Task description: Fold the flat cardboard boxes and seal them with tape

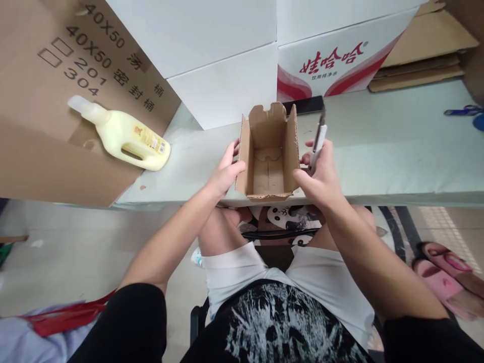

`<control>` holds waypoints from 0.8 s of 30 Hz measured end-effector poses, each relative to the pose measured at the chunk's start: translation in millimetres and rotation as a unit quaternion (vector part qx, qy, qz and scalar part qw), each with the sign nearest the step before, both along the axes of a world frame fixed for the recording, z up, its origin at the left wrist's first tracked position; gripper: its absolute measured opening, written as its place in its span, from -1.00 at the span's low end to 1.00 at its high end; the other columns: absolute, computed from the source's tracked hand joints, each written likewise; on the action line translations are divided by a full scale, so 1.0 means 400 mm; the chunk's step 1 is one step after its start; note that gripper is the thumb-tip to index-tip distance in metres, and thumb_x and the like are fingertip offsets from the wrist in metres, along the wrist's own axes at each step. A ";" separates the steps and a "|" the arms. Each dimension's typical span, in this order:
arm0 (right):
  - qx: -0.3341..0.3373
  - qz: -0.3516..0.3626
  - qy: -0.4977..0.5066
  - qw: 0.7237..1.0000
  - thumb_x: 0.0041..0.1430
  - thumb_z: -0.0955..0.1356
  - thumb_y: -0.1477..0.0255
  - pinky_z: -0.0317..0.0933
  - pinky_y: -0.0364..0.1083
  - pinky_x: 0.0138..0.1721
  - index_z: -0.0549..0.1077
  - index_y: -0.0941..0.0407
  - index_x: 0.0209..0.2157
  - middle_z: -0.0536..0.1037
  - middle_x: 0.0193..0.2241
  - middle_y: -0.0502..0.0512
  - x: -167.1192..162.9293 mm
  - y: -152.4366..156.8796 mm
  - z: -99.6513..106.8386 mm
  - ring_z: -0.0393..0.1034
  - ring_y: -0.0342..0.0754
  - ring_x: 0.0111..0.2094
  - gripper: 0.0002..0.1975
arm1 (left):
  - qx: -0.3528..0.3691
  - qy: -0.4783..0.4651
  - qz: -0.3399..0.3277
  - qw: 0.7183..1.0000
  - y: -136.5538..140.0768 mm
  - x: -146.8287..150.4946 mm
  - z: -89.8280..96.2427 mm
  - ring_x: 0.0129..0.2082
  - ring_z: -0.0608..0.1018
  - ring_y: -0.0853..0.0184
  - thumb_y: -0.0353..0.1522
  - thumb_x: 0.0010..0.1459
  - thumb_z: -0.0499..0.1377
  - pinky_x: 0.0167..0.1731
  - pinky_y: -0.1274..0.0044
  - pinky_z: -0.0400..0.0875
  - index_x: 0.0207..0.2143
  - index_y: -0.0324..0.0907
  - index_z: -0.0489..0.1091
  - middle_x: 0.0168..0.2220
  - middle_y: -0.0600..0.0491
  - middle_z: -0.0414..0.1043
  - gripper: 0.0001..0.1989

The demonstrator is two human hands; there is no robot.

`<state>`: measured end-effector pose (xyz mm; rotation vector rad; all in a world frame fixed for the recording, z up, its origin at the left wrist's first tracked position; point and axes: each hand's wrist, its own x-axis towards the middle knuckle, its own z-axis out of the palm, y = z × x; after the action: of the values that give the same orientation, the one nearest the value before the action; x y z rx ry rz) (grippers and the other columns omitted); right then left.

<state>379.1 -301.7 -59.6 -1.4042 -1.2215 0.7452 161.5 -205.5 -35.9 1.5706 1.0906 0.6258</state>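
A small cardboard box stands with its top open near the table's front edge, its inside bare except for creases and a seam at the bottom. My left hand grips its left wall, the thumb at the rim and the fingers along the outer side. In my right hand is a box cutter, with a white handle and a dark blade pointing away from me. The thumb of that hand touches the box's right wall near the front corner.
White cartons stack behind the box, with a flat black object before them. A large brown carton and a pale yellow bottle are at left. Folded cardboard and a blue item lie right on the cloth-covered table.
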 end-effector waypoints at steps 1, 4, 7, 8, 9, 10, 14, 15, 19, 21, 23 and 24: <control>0.003 -0.004 0.006 1.000 0.00 0.31 0.47 0.15 -0.08 -0.43 0.13 -0.05 0.02 0.19 -0.33 -0.04 0.003 -0.005 0.001 0.19 -0.14 -0.40 -0.48 | -0.006 0.015 0.006 1.000 0.008 -0.010 0.001 0.38 0.29 0.00 -0.35 0.02 0.15 0.29 0.17 0.32 0.41 -0.06 -0.01 0.44 -0.11 0.10 -0.13; 0.021 -0.007 0.007 1.000 0.04 0.28 0.49 0.06 -0.11 -0.48 0.16 -0.04 -0.02 0.15 -0.36 -0.06 0.002 -0.017 0.000 0.10 -0.19 -0.48 -0.56 | 0.012 0.054 0.015 0.998 0.045 -0.021 0.010 0.37 0.31 -0.08 -0.34 0.02 0.23 0.24 0.10 0.36 0.43 0.03 -0.08 0.46 -0.13 0.04 -0.06; 0.030 -0.006 0.010 0.999 0.08 0.28 0.49 0.05 -0.10 -0.47 0.17 -0.03 -0.03 0.14 -0.38 -0.07 -0.012 -0.022 -0.004 0.09 -0.18 -0.49 -0.61 | 0.108 0.083 0.010 0.991 0.107 0.012 0.030 0.41 0.23 -0.13 -0.38 0.05 0.25 0.27 0.04 0.29 0.41 0.08 -0.03 0.47 -0.07 0.01 -0.09; 0.030 -0.005 0.007 1.000 0.10 0.28 0.48 0.06 -0.09 -0.46 0.17 -0.02 -0.04 0.14 -0.39 -0.08 -0.017 -0.023 -0.006 0.10 -0.18 -0.48 -0.63 | 0.150 0.096 0.004 0.984 0.130 0.033 0.040 0.42 0.19 -0.14 -0.41 0.04 0.26 0.31 0.04 0.23 0.40 0.06 0.01 0.46 -0.06 0.02 -0.11; 0.029 -0.003 0.004 1.000 0.12 0.28 0.48 0.07 -0.09 -0.45 0.18 -0.01 -0.04 0.14 -0.39 -0.08 -0.020 -0.024 -0.007 0.10 -0.17 -0.48 -0.64 | 0.192 0.111 -0.007 0.975 0.153 0.057 0.051 0.43 0.16 -0.15 -0.43 0.03 0.27 0.35 0.04 0.16 0.38 0.03 0.07 0.46 -0.06 0.02 -0.13; 0.028 0.001 0.000 1.000 0.14 0.27 0.48 0.08 -0.08 -0.43 0.18 -0.01 -0.04 0.14 -0.40 -0.08 -0.023 -0.025 -0.008 0.10 -0.16 -0.48 -0.66 | 0.230 0.130 -0.020 0.964 0.172 0.083 0.062 0.44 0.13 -0.15 -0.45 0.01 0.28 0.39 0.07 0.10 0.35 -0.01 0.13 0.44 -0.06 0.04 -0.16; 0.071 -0.009 -0.038 0.997 0.23 0.25 0.49 0.18 -0.03 -0.32 0.20 0.01 -0.01 0.24 -0.36 -0.03 -0.020 -0.031 -0.017 0.20 -0.11 -0.39 -0.71 | 0.295 0.264 -0.060 0.916 0.197 0.178 0.098 0.41 0.14 -0.16 -0.46 0.02 0.28 0.42 0.12 0.06 0.27 -0.15 0.24 0.34 -0.16 0.21 -0.28; 0.095 -0.018 -0.057 0.994 0.25 0.24 0.49 0.20 -0.01 -0.29 0.22 0.01 -0.01 0.27 -0.33 0.00 -0.019 -0.032 -0.020 0.24 -0.09 -0.34 -0.72 | 0.292 0.301 -0.062 0.905 0.190 0.194 0.104 0.38 0.19 -0.14 -0.45 0.04 0.28 0.40 0.11 0.10 0.26 -0.17 0.23 0.31 -0.17 0.25 -0.30; 0.185 -0.045 -0.155 0.969 0.29 0.22 0.52 0.24 0.02 -0.23 0.28 0.01 -0.09 0.34 -0.31 0.05 -0.018 -0.034 -0.028 0.27 -0.04 -0.30 -0.81 | 0.271 0.410 -0.045 0.870 0.149 0.211 0.115 0.26 0.35 -0.08 -0.45 0.11 0.23 0.25 0.15 0.31 0.23 -0.19 0.26 0.23 -0.20 0.33 -0.39; 0.210 -0.071 -0.189 0.956 0.28 0.22 0.55 0.25 0.03 -0.22 0.32 0.02 -0.11 0.34 -0.30 0.08 -0.020 -0.035 -0.027 0.29 -0.02 -0.28 -0.80 | 0.277 0.425 -0.044 0.861 0.140 0.198 0.117 0.21 0.41 -0.05 -0.47 0.12 0.21 0.18 0.18 0.38 0.20 -0.18 0.31 0.20 -0.19 0.36 -0.44; 0.236 -0.088 -0.201 0.947 0.26 0.23 0.57 0.29 0.05 -0.17 0.36 0.02 -0.11 0.39 -0.25 0.12 -0.023 -0.037 -0.022 0.34 0.02 -0.21 -0.77 | 0.292 0.420 -0.059 0.857 0.142 0.180 0.115 0.14 0.47 -0.01 -0.49 0.12 0.19 0.13 0.21 0.41 0.14 -0.15 0.39 0.15 -0.15 0.41 -0.50; 0.249 -0.082 -0.203 0.943 0.25 0.23 0.59 0.30 0.05 -0.16 0.37 0.01 -0.13 0.42 -0.22 0.13 -0.023 -0.038 -0.019 0.36 0.02 -0.19 -0.76 | 0.300 0.414 -0.070 0.857 0.145 0.170 0.114 0.11 0.49 0.01 -0.50 0.12 0.18 0.11 0.22 0.42 0.09 -0.13 0.43 0.12 -0.13 0.45 -0.55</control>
<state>369.9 -316.9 -67.2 -1.2375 -1.4589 0.0089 229.6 -147.4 9.6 2.5764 1.4524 0.1551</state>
